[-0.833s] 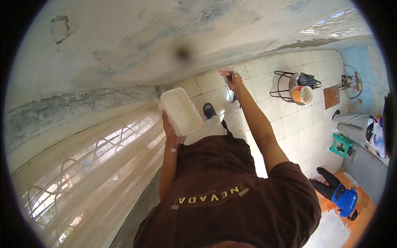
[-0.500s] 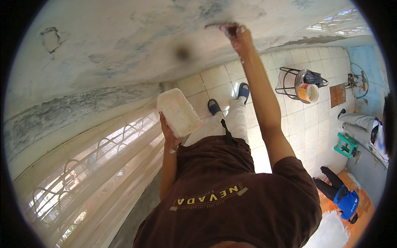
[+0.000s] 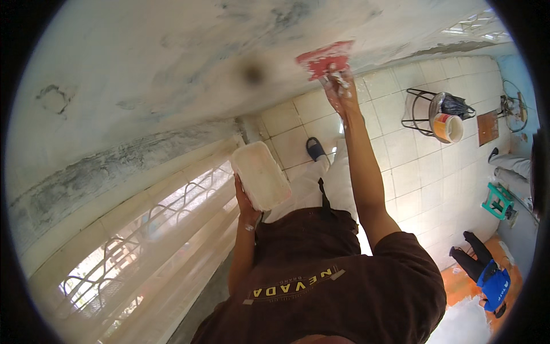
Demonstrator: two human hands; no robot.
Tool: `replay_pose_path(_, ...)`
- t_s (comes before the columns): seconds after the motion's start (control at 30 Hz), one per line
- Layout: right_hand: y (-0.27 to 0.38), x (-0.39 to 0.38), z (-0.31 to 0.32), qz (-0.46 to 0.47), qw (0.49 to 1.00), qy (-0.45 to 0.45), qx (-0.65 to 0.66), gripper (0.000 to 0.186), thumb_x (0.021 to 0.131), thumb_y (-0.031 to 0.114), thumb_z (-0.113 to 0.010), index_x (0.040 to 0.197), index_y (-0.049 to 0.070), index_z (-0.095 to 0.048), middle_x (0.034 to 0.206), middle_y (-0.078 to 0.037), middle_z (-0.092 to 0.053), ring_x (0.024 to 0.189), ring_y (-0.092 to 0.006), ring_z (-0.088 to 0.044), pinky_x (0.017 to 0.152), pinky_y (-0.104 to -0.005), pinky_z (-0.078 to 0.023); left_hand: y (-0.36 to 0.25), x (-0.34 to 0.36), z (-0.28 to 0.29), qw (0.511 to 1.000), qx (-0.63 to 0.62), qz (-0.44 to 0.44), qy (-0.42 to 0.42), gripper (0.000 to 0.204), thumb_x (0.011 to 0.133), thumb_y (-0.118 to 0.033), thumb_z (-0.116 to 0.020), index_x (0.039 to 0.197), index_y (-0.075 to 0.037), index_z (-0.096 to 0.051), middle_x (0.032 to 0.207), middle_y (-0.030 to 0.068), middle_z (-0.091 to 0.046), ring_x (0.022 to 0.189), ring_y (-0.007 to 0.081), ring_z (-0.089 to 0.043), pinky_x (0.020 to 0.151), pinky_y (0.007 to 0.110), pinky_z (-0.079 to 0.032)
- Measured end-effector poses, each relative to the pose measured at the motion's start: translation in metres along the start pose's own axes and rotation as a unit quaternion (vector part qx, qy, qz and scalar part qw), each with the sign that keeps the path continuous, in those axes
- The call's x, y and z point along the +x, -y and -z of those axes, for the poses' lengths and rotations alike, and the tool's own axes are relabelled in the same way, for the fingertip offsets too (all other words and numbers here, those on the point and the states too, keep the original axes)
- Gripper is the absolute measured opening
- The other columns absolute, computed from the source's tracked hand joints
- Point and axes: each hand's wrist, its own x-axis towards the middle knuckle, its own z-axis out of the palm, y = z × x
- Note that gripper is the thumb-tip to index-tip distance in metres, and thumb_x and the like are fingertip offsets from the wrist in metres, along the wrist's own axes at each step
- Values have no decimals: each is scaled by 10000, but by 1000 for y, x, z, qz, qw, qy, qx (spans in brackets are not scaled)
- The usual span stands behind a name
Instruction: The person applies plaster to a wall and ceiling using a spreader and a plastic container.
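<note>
My right hand [image 3: 342, 92] is closed on a red putty spreader [image 3: 327, 59], a wide flat blade smeared with white paste. White paste also coats the fingers. The blade is at the patchy white and grey wall [image 3: 189, 63]; I cannot tell whether its edge touches. At waist height my left hand [image 3: 245, 202] grips the side of an off-white rectangular tub [image 3: 260, 176], with pale paste on it. The thumb side of that hand is partly hidden by the tub.
A sheer curtain [image 3: 172, 252] hangs before a grilled window on the left. To the right, a round stool [image 3: 438, 112] carries a bucket [image 3: 448, 127] and a black bag [image 3: 456, 106]. Beyond are a green stool [image 3: 497, 200], a person in blue [image 3: 494, 284] and another person's legs [image 3: 511, 165].
My right hand has come down and nearer, turning the spreader so its red face shows. The tub has shifted slightly right and down in view.
</note>
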Motion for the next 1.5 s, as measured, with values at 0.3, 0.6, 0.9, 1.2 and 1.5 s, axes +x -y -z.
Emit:
replay_pose_path(0.3,-135,-28,136,-166,851,-481,-134,272,902,148,-675,1152,90,-583,1019,-24,-644,913,-132,-620,813,-306,-543,-4,-17,37,993,67,1,-100,665,969,-608,-391,1452,-151,-371,1393,108,-496,1219,303,-542,997,503,-480)
replay_pose_path(0.6,-82,-24,58,-37,974,-215,-61,282,910,135,-578,1189,102,-555,1163,-41,-611,1012,-176,-607,931,-374,-492,14,-12,12,992,112,-22,-62,690,955,-634,-393,1441,-143,-388,1366,109,-517,1208,314,-549,983,512,-487)
replay_pose_path(0.9,-123,38,78,22,945,-317,-75,205,902,81,-555,1101,45,-594,1057,-66,-639,902,-187,-640,849,-370,-563,20,-8,30,996,50,-37,-68,616,983,-587,-362,1430,-166,-408,1352,83,-531,1195,296,-560,977,488,-496)
replay_pose_path(1.2,-112,-33,220,-95,785,-566,-232,242,845,-13,-576,1080,19,-624,989,-105,-638,799,-161,-653,630,-290,-561,13,11,14,997,81,0,-11,612,975,-598,-374,1431,-191,-412,1358,66,-527,1195,278,-556,981,482,-493)
replay_pose_path(1.5,-96,50,-69,73,803,-352,-475,295,840,50,-658,1084,-23,-510,910,-154,-615,731,-251,-661,576,-344,-535,32,-12,4,998,19,-22,50,673,972,-618,-337,1461,-155,-339,1397,103,-475,1241,309,-518,1008,520,-467)
